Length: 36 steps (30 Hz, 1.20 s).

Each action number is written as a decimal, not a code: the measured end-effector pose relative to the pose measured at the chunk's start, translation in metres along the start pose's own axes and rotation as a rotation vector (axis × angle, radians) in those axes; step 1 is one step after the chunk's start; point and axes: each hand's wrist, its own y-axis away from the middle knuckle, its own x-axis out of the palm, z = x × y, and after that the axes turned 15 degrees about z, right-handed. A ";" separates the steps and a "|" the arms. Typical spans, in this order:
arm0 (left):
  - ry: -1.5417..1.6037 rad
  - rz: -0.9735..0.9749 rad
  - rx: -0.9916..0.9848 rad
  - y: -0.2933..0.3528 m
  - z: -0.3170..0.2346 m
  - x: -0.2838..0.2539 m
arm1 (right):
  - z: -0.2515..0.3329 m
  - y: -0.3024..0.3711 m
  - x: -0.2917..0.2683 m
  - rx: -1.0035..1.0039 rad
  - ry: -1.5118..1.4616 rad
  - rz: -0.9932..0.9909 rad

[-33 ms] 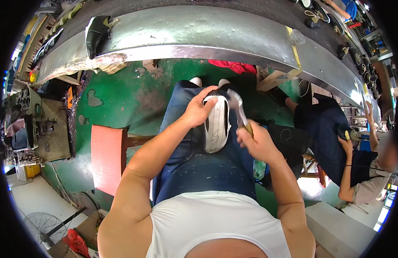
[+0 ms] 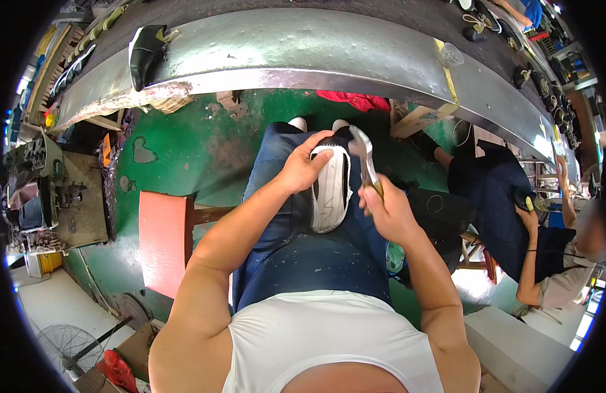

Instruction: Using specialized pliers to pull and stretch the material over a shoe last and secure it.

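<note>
A shoe [image 2: 330, 190] lies bottom up on my lap, its white underside facing me and a dark edge around it. My left hand [image 2: 306, 164] is closed on its far end, with the thumb on the white underside and the fingers over the dark rim. Just right of the shoe, my right hand [image 2: 389, 208] grips a hammer [image 2: 364, 152] by its yellowish handle. The shiny metal head points away from me, apart from the shoe and slightly blurred. Dark blue cloth [image 2: 309, 265] covers my lap beneath the shoe.
A long metal-topped bench [image 2: 277, 49] runs across ahead, with a black shoe [image 2: 146, 56] at its left and a clear cup [image 2: 451, 55] at its right. A pink board [image 2: 165, 239] stands left. At right sits a co-worker [image 2: 558, 262]. A fan [image 2: 67, 354] stands lower left.
The hammer and my right hand have shifted slightly right, and the hammer's head is a little farther from the shoe. My left hand and the shoe stay in place.
</note>
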 end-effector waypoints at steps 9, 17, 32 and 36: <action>0.013 0.137 -0.132 -0.024 -0.019 -0.029 | -0.054 -0.038 0.019 -0.040 0.106 -0.418; -0.659 0.100 -0.542 0.037 0.015 0.027 | -0.108 -0.052 0.052 0.178 -0.393 -0.144; -0.156 0.215 -0.223 0.087 0.064 0.034 | -0.053 0.017 0.014 -0.105 0.621 0.069; 0.252 0.108 -0.229 0.078 0.059 0.041 | -0.031 0.000 0.009 0.020 0.891 0.187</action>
